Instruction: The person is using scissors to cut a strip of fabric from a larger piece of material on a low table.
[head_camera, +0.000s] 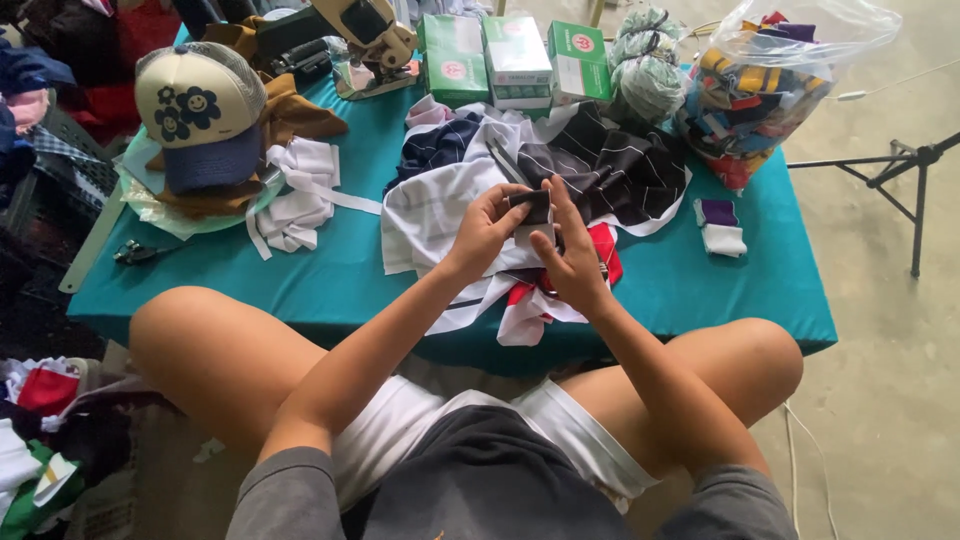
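Two hands meet over the middle of the counter (300, 280), pinching one small dark fabric piece (534, 205) between them. Left hand (487, 232) fingers (510, 196) closed on its left edge; right hand (572, 255) fingers (560, 200) closed on its right edge, thumb side toward the camera. Piece held just above a pile of cloth (440, 200): white, navy and dark striped fabric, with a red scrap (606, 250) just right of the right hand, partly under it.

Right of the pile, near the counter's right edge, a small purple and white folded piece (720, 227) lies apart. Far right, a clear plastic bag (770, 90) stuffed with coloured fabric bits. Far middle, three green and white boxes (515, 60) in a row, with rolls of greenish thread or netting (645, 70) beside them; can't tell which. Far left of the boxes, a beige machine part (365, 40).

Left side: cream and navy cap (200, 115) with flower print sits on brown cloth (285, 115); white fabric strips (300, 195) lie between cap and pile. Small metal snips (135, 253) at the near-left edge. Counter covered in teal cloth.

Person sits cross-legged, bare knees either side. Clothes heap (40, 430) on floor near left. Black tripod leg (900, 165) on floor at right.
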